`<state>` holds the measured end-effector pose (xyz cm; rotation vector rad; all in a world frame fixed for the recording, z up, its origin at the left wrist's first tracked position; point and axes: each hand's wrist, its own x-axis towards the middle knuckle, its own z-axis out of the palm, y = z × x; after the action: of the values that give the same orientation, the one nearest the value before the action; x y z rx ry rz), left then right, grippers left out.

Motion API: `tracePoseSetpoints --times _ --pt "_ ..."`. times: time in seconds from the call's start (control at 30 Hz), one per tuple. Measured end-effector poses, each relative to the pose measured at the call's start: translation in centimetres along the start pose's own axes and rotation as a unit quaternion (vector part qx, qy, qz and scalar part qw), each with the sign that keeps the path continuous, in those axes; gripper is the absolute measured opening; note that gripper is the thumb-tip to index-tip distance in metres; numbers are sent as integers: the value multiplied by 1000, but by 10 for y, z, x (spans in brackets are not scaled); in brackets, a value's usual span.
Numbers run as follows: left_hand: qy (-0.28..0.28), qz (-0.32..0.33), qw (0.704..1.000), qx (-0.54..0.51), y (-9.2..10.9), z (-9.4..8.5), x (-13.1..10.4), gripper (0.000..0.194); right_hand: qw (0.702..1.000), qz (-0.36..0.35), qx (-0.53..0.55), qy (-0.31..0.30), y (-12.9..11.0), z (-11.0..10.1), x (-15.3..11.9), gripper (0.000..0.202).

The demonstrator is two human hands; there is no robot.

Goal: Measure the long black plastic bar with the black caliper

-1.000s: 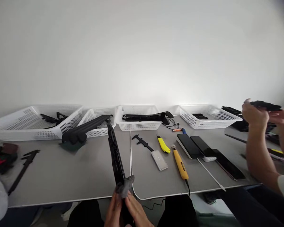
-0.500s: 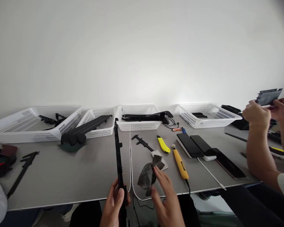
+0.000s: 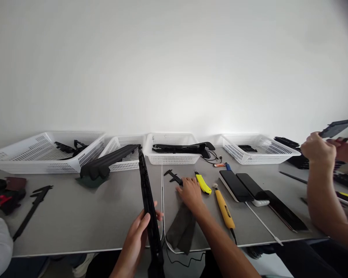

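A long, narrow black plastic part stands slanted in my left hand, with the thumb across its near face and fingers behind. My right hand is down on the table, fingers bent, at the lower end of the dark caliper. What lies beneath its fingertips is hidden. Under my right wrist rests a dark grey folded sheet, cloth or abrasive, I cannot tell which. A yellow utility knife lies just right of my fingers. Further right is an orange corded tool.
White baskets with black parts line the wall. A black moulded piece leans on one. Phones and a white cable lie right. A second caliper lies left. A co-worker's hands hold a dark part at far right.
My right hand has let go of the dark grey sheet, which now lies on the table, and has reached forward to the caliper's end. The black part in my left hand has turned slightly.
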<state>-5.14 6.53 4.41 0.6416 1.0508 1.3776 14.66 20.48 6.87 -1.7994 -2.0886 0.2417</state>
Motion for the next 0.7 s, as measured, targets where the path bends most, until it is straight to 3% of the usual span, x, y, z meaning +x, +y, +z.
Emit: tracePoseSetpoints --times 0.07,0.17,0.37,0.7 --pt "-24 -4 1000 6 2 5 9 63 999 13 -30 -24 -1 7 24 29" --pt "-47 0 999 27 -1 6 17 61 996 9 -64 -56 1 18 39 25" --pt "-56 50 996 57 -4 6 15 57 988 -32 -123 -83 3 32 50 28" --pt "-53 30 997 39 -5 2 20 57 987 -104 -93 -82 -13 45 56 30"
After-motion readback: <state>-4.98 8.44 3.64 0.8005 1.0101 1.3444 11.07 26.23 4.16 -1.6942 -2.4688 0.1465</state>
